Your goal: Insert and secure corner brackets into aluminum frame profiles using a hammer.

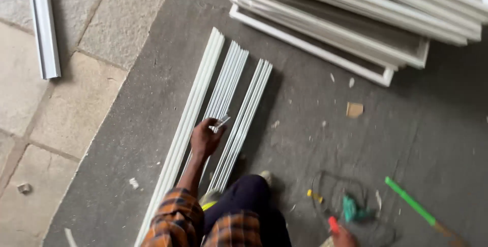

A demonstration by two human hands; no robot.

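A dark grey floor mat point(417, 140) is lying over stone paving point(76, 99), carrying white trim strips point(239, 99), stacked white frames point(356, 23), a green-handled tool point(412, 204), a coiled cable point(335, 186) and scattered debris.

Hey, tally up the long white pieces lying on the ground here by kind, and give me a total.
White strip bundles by the left hand: 3
Stacked white frames: 1 pile; the number of frames cannot be told
Lone white channel piece: 1
Total: 5

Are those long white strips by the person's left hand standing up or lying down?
Lying flat. The white strips rest lengthwise, side by side, on the grey floor mat; the left hand rests on the middle bundle.
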